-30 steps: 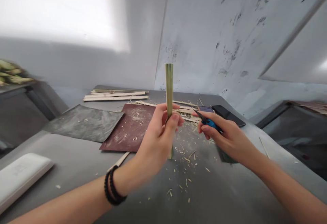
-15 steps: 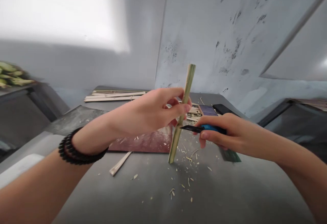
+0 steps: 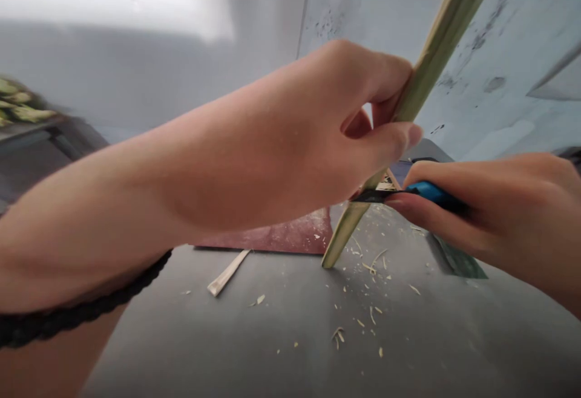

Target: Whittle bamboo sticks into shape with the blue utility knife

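Observation:
My left hand [image 3: 345,120] is closed round a green strip of split stem [image 3: 431,65], thumb and fingers pinching it above its middle. The strip leans to the right, and its lower end rests on the grey table [image 3: 254,349] by the corner of a dark red board [image 3: 290,234]. In my right hand [image 3: 490,204] is a blue-handled cutter [image 3: 433,193]. Its dark blade lies across the strip just below my left hand. Where blade and strip meet is partly covered by my left hand.
Small shavings [image 3: 372,268] are scattered on the table below the strip. A pale strip piece [image 3: 227,274] lies in front of the board. Under my right hand is a dark green item [image 3: 460,259]. Greenish pieces [image 3: 20,104] sit on another surface at the far left.
Both hands and the strip appear larger and closer to the camera. The strip leans more to the right. The blade now lies across the strip, and the view has shifted.

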Motion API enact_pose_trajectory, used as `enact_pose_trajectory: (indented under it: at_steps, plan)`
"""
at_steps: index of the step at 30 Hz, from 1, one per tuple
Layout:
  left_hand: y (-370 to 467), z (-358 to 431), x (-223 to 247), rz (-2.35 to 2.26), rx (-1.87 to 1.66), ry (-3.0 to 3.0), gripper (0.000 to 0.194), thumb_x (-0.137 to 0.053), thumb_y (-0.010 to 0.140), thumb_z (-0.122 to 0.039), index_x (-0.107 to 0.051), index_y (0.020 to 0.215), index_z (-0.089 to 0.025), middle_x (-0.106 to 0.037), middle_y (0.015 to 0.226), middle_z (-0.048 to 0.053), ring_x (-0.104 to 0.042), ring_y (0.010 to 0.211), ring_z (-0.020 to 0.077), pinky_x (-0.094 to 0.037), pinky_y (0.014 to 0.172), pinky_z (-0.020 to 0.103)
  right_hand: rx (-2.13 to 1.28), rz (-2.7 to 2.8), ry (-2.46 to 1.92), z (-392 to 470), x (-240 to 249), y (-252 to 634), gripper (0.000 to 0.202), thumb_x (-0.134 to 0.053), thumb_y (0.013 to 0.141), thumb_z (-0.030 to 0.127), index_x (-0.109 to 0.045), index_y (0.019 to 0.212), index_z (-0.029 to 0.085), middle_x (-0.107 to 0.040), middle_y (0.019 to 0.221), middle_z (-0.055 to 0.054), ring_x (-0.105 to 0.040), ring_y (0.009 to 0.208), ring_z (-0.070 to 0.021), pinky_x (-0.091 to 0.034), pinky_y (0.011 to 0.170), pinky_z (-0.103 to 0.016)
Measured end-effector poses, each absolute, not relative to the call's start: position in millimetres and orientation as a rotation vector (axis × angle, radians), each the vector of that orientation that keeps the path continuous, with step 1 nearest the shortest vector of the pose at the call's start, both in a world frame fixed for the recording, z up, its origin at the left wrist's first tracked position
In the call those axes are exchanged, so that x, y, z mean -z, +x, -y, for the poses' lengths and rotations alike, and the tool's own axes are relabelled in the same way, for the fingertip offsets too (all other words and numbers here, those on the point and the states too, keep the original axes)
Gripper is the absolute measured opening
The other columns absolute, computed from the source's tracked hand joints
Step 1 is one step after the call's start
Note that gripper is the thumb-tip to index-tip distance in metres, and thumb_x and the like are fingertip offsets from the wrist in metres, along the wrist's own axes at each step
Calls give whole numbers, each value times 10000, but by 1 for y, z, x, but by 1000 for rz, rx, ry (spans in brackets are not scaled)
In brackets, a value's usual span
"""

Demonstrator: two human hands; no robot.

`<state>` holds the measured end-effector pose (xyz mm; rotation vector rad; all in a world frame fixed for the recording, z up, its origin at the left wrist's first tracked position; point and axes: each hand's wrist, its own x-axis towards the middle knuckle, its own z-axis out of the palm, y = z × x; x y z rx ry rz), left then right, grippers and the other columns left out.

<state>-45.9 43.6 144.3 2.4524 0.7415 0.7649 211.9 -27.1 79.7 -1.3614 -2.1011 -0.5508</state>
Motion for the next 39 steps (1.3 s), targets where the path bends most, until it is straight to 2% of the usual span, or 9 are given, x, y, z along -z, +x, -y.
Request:
enact_pose_trajectory:
  at_steps: [5,13,17,19,22,24,29,34,39]
  plan:
    - [-44,-45,-143,-765,-842,2406,495,-813,1174,-354,-686,716,-216,-503,600,-37,-489,621,107,-316,600,231,619,2190,-1247,26,-73,213,772,-417,1268,754,-660,712,276,-452,482,57,-381,395,-115,-264,429,-324]
    - [-38,-45,-147,-740,-828,2351,432,-792,1136,-131,-703,715,-175,-618,638,-67,-428,531,32,-261,563,171,571,2322,-1212,18,-46,219,743,-458,1265,725,-632,699,277,-504,521,46,-327,430,-140,-189,495,-373]
    - [-37,-47,-148,-835,-787,2421,402,-571,1124,-51,-682,741,-107,-445,580,-134,-383,512,-49,-167,653,181,566,2398,-1142,21,-42,219,789,-410,1274,746,-578,669,268,-510,511,49,-418,425,-134,-214,504,-371]
    - [-35,-47,-149,-863,-771,2434,404,-549,1116,-59,-657,730,-109,-395,570,-135,-470,553,-27,-184,671,191,687,2259,-1167,24,-51,218,734,-476,1270,716,-619,703,273,-510,522,48,-435,452,-137,-251,507,-359]
    - [-31,-46,-149,-878,-775,2364,405,-722,1098,-94,-654,706,-167,-555,579,-90,-584,557,44,-262,587,151,845,2151,-1191,26,-64,216,721,-487,1284,654,-605,685,271,-457,499,43,-396,442,-139,-254,477,-353]
    - [-30,-46,-149,-889,-776,2343,397,-770,1095,-111,-675,718,-190,-637,619,-91,-535,496,39,-319,531,144,875,2133,-1190,27,-67,215,715,-484,1289,627,-608,684,268,-457,497,37,-397,440,-137,-256,462,-348]
    - [-34,-45,-149,-824,-793,2400,487,-773,1153,-144,-625,692,-191,-514,563,-115,-314,442,-9,-277,511,153,894,2122,-1172,28,-66,213,682,-512,1286,608,-616,705,265,-459,515,40,-383,457,-131,-230,453,-344]
    - [-39,-46,-149,-819,-770,2377,462,-771,1127,-143,-578,714,-214,-527,560,-117,-320,447,17,-297,531,207,855,2161,-1185,20,-61,215,673,-478,1294,617,-639,743,266,-502,539,36,-389,476,-141,-207,480,-349]
    - [-42,-49,-147,-751,-681,2393,239,-703,1082,-273,-639,855,-236,-765,766,-42,-460,531,66,-381,592,269,773,2333,-1175,16,-47,218,755,-415,1293,696,-631,722,252,-616,565,32,-450,456,-127,-245,515,-350]
